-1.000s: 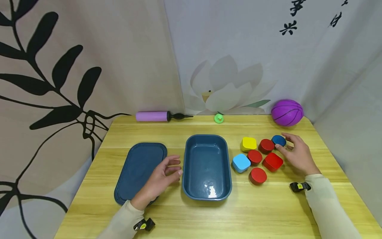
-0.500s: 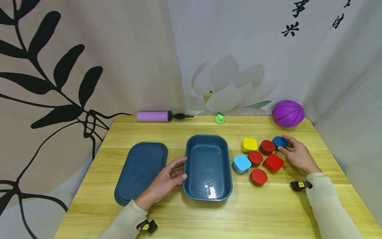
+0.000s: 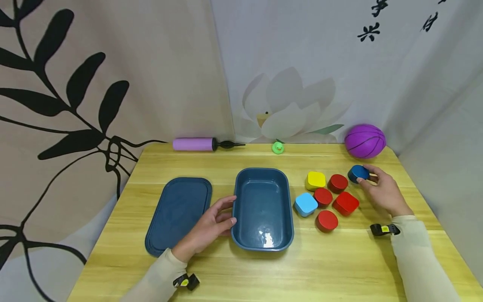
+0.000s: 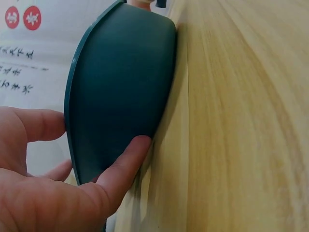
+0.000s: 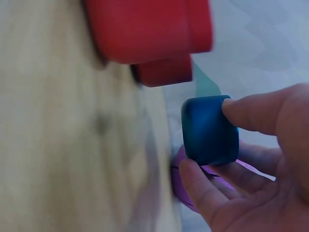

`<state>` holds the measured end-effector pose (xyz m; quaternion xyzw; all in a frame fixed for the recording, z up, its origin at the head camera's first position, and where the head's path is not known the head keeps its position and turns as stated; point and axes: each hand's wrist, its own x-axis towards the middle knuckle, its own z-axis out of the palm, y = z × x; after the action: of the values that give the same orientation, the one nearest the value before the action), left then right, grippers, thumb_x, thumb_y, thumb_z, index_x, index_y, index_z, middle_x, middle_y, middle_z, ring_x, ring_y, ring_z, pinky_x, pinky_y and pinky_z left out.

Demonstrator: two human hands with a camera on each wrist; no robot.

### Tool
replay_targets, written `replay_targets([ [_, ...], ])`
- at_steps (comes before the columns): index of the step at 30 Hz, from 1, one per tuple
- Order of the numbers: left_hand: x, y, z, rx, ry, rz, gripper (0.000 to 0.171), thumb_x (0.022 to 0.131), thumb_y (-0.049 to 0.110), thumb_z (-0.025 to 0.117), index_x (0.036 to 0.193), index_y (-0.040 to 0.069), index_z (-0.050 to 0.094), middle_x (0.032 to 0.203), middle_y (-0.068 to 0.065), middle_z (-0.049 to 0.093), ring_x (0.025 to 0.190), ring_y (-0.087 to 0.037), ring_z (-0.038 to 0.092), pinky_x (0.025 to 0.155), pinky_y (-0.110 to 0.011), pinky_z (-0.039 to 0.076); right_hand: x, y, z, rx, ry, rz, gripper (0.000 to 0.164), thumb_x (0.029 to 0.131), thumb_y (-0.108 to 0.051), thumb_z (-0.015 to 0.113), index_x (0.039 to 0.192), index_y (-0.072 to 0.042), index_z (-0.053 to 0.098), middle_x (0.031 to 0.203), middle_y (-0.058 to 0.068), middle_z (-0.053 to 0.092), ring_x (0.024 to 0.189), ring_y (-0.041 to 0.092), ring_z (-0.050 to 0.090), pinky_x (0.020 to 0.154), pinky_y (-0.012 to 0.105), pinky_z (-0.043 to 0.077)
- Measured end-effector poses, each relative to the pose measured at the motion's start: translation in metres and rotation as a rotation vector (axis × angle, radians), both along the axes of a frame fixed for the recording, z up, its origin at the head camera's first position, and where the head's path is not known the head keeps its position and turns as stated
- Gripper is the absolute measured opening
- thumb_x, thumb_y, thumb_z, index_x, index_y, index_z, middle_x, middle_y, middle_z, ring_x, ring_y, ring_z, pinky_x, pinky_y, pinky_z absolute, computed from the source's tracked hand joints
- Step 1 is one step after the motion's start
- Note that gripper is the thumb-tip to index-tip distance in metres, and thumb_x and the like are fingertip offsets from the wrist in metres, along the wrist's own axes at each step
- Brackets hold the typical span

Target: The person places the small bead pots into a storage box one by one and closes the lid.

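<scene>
My right hand [image 3: 385,193] pinches a small dark blue round container [image 3: 358,173] between thumb and fingers. The right wrist view shows this blue container [image 5: 207,129] lifted off the tabletop. To its left sit three red round containers [image 3: 326,221], a red square one [image 3: 345,203], a yellow square one [image 3: 315,180] and a light blue square one [image 3: 305,204]. With loosely extended fingers, my left hand [image 3: 207,228] touches the left side of a dark blue rectangular box [image 3: 262,209]. In the left wrist view its thumb lies against the box's outer wall [image 4: 120,87].
A dark blue lid [image 3: 177,214] lies flat left of the box, partly behind my left hand. Along the back edge are a purple hand pump [image 3: 194,144], a small green duck [image 3: 278,147] and a purple ball [image 3: 365,141]. Curtains stand behind the table.
My left hand has moved right and now touches the box. My right hand has taken hold of the dark blue round container and raised it slightly, away from the red ones.
</scene>
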<state>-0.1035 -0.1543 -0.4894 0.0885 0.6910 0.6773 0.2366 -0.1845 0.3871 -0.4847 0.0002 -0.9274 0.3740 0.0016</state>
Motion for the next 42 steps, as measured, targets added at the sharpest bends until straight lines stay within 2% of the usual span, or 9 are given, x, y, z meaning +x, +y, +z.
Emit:
replay_targets([
  [2,-0.001,0.0,0.0,0.008,0.005,-0.008,0.07,0.105,0.011,0.065,0.167,0.016,0.031,0.168,-0.021,0.033,0.145,-0.046,0.049,0.094,-0.048,0.062,0.001,0.001,0.004,-0.016,0.014,-0.008,0.069,0.108,-0.031,0.061,0.16,0.006,0.035,0.157,0.039,0.042,0.135,0.064,0.05,0.088,0.02,0.058],
  [4,-0.003,-0.001,-0.001,0.013,0.013,-0.018,0.071,0.105,0.011,0.066,0.167,0.016,0.031,0.169,-0.021,0.032,0.146,-0.047,0.049,0.094,-0.049,0.062,0.002,0.001,0.007,-0.037,0.022,-0.014,0.07,0.108,-0.031,0.062,0.161,0.006,0.034,0.157,0.038,0.041,0.135,0.064,0.049,0.079,0.003,0.047],
  [7,-0.004,-0.002,-0.001,0.02,0.017,-0.033,0.072,0.104,0.011,0.067,0.167,0.016,0.031,0.169,-0.021,0.031,0.147,-0.048,0.047,0.096,-0.049,0.061,0.003,-0.001,0.011,-0.055,0.027,-0.016,0.072,0.107,-0.032,0.063,0.162,0.005,0.033,0.159,0.037,0.04,0.136,0.064,0.047,0.075,-0.004,0.039],
  [18,-0.007,-0.001,0.0,-0.02,0.008,-0.027,0.067,0.106,0.014,0.064,0.165,0.015,0.034,0.168,-0.021,0.034,0.145,-0.045,0.051,0.095,-0.046,0.061,0.008,-0.027,0.027,-0.072,0.093,0.018,0.069,0.105,-0.029,0.068,0.16,0.001,0.039,0.155,0.035,0.045,0.132,0.062,0.053,0.075,-0.001,0.044],
  [25,-0.009,0.001,0.001,-0.059,0.012,-0.008,0.06,0.108,0.016,0.061,0.164,0.015,0.037,0.165,-0.02,0.039,0.144,-0.042,0.052,0.095,-0.045,0.061,0.011,-0.056,0.039,-0.104,0.104,0.088,0.066,0.104,-0.022,0.069,0.159,0.002,0.041,0.155,0.032,0.046,0.133,0.055,0.055,0.085,0.0,0.046],
  [28,-0.009,0.001,0.001,-0.063,0.011,-0.005,0.06,0.108,0.014,0.06,0.163,0.015,0.037,0.165,-0.019,0.039,0.143,-0.042,0.052,0.094,-0.044,0.061,0.011,-0.066,0.042,-0.1,0.107,0.13,0.066,0.104,-0.02,0.07,0.16,0.001,0.041,0.155,0.032,0.048,0.132,0.054,0.056,0.09,0.008,0.051],
  [33,-0.009,0.001,0.0,-0.07,0.012,0.0,0.06,0.108,0.014,0.061,0.163,0.016,0.038,0.164,-0.019,0.039,0.143,-0.042,0.052,0.094,-0.044,0.061,0.01,-0.083,0.043,-0.076,0.146,0.191,0.064,0.102,-0.018,0.072,0.157,0.001,0.045,0.149,0.028,0.054,0.128,0.048,0.06,0.095,0.032,0.056],
  [37,-0.01,0.001,0.001,-0.075,0.009,0.0,0.061,0.108,0.015,0.062,0.163,0.016,0.038,0.165,-0.018,0.039,0.144,-0.042,0.052,0.095,-0.044,0.061,0.013,-0.097,0.047,-0.064,0.167,0.237,0.063,0.101,-0.018,0.074,0.156,-0.001,0.049,0.143,0.023,0.058,0.122,0.04,0.064,0.096,0.029,0.059],
  [42,-0.01,0.0,0.0,-0.073,0.008,-0.003,0.061,0.107,0.016,0.062,0.163,0.017,0.038,0.165,-0.018,0.039,0.145,-0.041,0.051,0.095,-0.044,0.061,0.017,-0.117,0.051,-0.055,0.207,0.305,0.06,0.099,-0.017,0.075,0.153,-0.003,0.053,0.138,0.017,0.062,0.112,0.033,0.069,0.091,0.036,0.063],
])
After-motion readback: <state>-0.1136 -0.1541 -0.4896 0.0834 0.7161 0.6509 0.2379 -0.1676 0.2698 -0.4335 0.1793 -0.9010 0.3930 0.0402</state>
